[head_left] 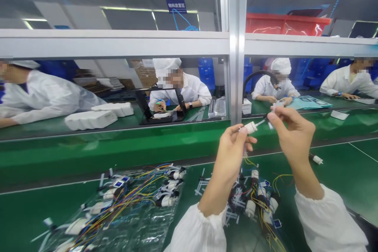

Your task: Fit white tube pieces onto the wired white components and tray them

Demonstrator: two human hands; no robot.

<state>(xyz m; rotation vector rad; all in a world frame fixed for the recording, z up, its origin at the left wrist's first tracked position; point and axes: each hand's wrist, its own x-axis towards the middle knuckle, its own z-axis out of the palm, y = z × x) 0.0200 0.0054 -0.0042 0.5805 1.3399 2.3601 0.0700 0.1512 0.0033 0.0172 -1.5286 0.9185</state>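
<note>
Plastic sheet: on the green desk, under wired parts
Left hand: grip closed on a white cylinder, raised above the desk
Loose pile: between the forearms
Right hand: grip pinched around the far end of the cylinder's pale strip
Far right: spare cylinder

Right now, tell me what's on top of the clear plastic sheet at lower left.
White cylindrical parts and yellow, red and blue wires lie on the sheet. The plastic directly beneath them is covered and cannot be seen.
</note>
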